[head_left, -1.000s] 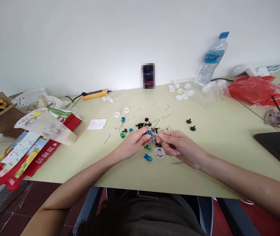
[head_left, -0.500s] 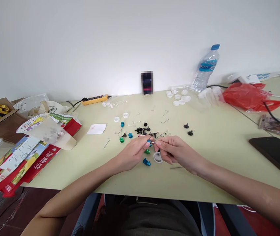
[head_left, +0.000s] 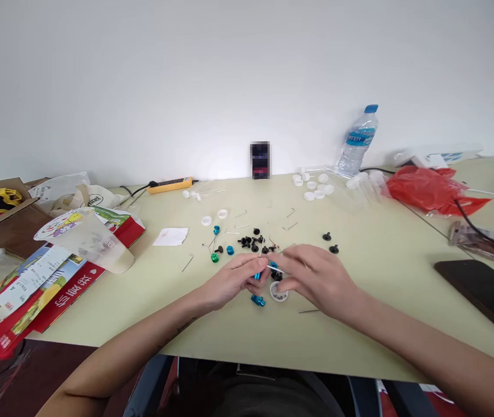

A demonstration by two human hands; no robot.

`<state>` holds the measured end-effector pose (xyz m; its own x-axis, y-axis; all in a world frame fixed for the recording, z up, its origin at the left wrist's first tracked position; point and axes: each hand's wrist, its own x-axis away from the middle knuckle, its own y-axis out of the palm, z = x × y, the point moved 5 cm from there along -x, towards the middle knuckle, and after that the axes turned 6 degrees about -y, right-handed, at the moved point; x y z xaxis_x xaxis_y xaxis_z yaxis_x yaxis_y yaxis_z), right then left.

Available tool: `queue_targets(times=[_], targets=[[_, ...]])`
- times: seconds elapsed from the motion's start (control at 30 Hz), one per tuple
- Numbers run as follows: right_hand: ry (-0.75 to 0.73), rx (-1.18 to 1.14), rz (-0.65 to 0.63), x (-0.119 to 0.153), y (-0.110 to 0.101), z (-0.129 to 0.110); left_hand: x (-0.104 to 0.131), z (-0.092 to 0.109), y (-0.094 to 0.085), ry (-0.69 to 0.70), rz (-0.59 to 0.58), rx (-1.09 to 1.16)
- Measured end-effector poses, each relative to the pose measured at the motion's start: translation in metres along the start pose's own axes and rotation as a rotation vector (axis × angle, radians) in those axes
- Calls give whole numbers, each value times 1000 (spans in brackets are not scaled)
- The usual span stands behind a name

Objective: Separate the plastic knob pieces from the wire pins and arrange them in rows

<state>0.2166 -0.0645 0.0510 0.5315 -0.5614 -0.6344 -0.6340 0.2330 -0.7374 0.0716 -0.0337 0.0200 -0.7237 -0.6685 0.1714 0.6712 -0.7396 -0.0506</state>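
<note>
My left hand [head_left: 235, 278] is closed on a small blue metal part [head_left: 258, 276], mostly hidden by the fingers. A thin metal rod, like a hex key [head_left: 275, 269], sticks out from the left fingertips towards the right. My right hand [head_left: 318, 281] hovers just beside it, thumb and fingers apart and somewhat blurred. Whether its fingers touch the rod is unclear. Below the hands lie another blue metal part [head_left: 258, 300] and a white cap [head_left: 278, 292] holding tiny pieces. Beyond them is a cluster of black thumbscrew-like pieces [head_left: 253, 242].
Several bent hex keys [head_left: 290, 226] lie about the table. White caps [head_left: 314, 190] and a water bottle [head_left: 358, 139] are at the back. A plastic cup [head_left: 103, 243] lies tilted at left; a dark phone [head_left: 481, 289] lies at right. A red bag [head_left: 424, 188] sits back right.
My right fingers have spread from their pinch on the rod. My left hand has turned slightly, showing more of the blue part. The view has tilted up a little.
</note>
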Motion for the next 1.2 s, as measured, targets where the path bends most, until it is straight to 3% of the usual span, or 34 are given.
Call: queue_targets(times=[0.1, 0.17, 0.23, 0.33, 0.43, 0.5, 0.53, 0.6, 0.67, 0.73, 0.8, 0.87, 0.93, 1.07, 1.13, 1.2], targets=[[456, -576, -182, 4, 20, 17, 4, 14, -11, 190, 204, -408], [598, -844, -337, 8, 35, 16, 6, 17, -11, 248, 229, -586], [559, -770, -319, 7, 36, 15, 4, 14, -9, 233, 187, -544], [313, -283, -157, 2, 19, 11, -1, 3, -4, 90, 68, -138], [77, 48, -134, 2, 9, 3, -3, -5, 5, -71, -88, 229], [21, 135, -125, 2, 6, 4, -2, -4, 3, -87, -93, 250], [60, 114, -114, 1, 4, 8, -2, -1, 0, -58, -52, 189], [302, -150, -132, 3, 7, 22, 0, 6, -11, 37, 91, -60], [599, -577, -243, 8, 20, 31, 3, 14, -17, 152, 212, -392], [808, -942, -371, 14, 33, 26, 6, 19, -14, 266, 221, -673], [887, -1111, -409, 16, 40, 18, 7, 18, -5, 358, 141, -822], [847, -1090, -366, 14, 42, 13, 7, 14, 1, 402, 76, -836], [688, -860, -278, 11, 37, 13, 5, 9, 2, 350, 77, -695], [148, -149, -145, 7, 15, 4, -1, -7, 4, 53, 3, -21], [-67, -9, -169, 10, 10, -3, -2, -12, 10, -65, -85, 250], [-102, -43, -144, 10, 6, -2, -3, -11, 10, -93, -92, 334]])
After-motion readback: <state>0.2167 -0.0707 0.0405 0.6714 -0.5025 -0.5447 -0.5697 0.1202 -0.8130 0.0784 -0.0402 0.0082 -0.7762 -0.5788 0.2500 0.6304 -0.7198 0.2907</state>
